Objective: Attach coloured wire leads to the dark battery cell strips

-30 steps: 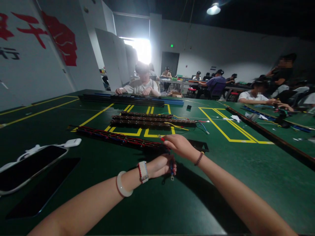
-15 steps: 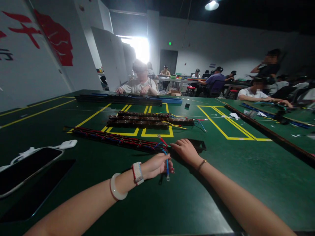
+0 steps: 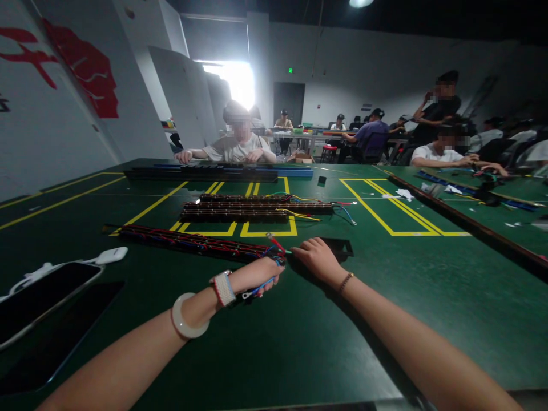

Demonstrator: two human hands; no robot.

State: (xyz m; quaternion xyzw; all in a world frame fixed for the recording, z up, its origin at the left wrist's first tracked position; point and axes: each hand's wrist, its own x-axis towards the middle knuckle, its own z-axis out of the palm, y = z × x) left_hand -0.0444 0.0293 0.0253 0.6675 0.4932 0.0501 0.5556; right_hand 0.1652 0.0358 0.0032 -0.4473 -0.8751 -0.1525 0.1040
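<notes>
A long dark bar (image 3: pixel 192 241) strung with red and blue wires lies on the green table, its right end by my hands. My left hand (image 3: pixel 262 273) is closed around a blue wire (image 3: pixel 268 283), whose metal ring lug points down and left below the fingers. A green wire (image 3: pixel 288 252) runs to the fingertips of my right hand (image 3: pixel 314 257), which are pinched on it. Between the hands a short red wire (image 3: pixel 277 244) sticks up, ending in a ring lug. The fingertips of the right hand are partly hidden. Beyond it lies a black frame-like end piece (image 3: pixel 343 249).
Several shorter wired bars (image 3: pixel 257 209) lie behind, inside yellow tape lines. A phone-like device (image 3: pixel 49 297) and a dark flat panel (image 3: pixel 64 337) are at left. One long bar (image 3: pixel 466 220) crosses the right side. A co-worker (image 3: pixel 240 140) sits opposite; others work farther back.
My left hand has turned and closed further; the blue wire's lug has swung from pointing down to pointing left. My right hand keeps its pinch. The view has shifted slightly.
</notes>
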